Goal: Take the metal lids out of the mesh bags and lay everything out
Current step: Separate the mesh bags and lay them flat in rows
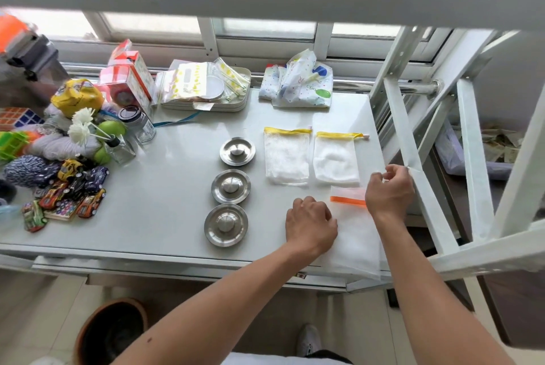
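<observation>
Three round metal lids lie in a column on the white table (165, 205): far lid (237, 151), middle lid (231, 187), near lid (226, 224). To their right two white mesh bags with yellow drawstring tops lie flat, one (287, 156) beside the other (336, 159). A third mesh bag (354, 235) with an orange top lies at the table's near right corner. My left hand (311, 224) presses its left edge, fingers curled. My right hand (389, 192) pinches at its orange top, by the drawstring end.
Toy cars (75, 192), yarn, a puzzle cube, glass jars (138, 124) and boxes crowd the table's left side. A tray of zip bags (206, 86) and a dotted plastic bag (298, 81) sit at the back. A white metal frame (413, 158) stands right. A bin (112, 332) is below.
</observation>
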### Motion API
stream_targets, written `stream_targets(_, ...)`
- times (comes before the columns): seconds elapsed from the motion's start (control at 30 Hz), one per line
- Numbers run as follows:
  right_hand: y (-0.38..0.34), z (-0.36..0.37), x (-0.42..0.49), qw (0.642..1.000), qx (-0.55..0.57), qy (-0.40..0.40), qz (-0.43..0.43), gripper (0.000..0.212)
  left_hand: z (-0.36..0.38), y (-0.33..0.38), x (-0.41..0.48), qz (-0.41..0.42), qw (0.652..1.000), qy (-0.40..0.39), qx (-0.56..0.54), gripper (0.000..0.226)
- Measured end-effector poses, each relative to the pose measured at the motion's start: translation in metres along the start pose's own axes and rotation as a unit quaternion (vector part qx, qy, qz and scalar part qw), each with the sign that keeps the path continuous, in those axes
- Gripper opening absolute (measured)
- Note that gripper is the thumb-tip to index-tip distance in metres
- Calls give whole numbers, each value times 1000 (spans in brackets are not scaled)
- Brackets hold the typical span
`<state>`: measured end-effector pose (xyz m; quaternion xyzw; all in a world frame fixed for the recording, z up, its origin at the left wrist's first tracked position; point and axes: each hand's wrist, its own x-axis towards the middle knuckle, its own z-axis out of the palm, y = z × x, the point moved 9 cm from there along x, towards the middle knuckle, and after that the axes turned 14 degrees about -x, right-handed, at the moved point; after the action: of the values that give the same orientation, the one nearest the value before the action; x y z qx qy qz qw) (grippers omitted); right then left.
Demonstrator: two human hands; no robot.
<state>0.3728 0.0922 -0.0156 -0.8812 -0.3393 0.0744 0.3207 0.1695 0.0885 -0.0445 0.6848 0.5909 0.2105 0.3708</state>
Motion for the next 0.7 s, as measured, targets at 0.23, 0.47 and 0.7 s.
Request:
stream_targets(0.23, 9, -5, -14, 1000, 3, -2, -13, 22, -47, -21, -10, -57, 940, 58, -332, 16)
stream_targets(0.47, 23, 11, -29, 992, -83, -99, 3, 42, -97, -35, -23, 20, 993, 119, -8, 32)
stream_targets(0.7, 16, 12, -37, 981, -133, -136, -42, 57, -47, -17, -39, 187, 939, -50, 282, 58)
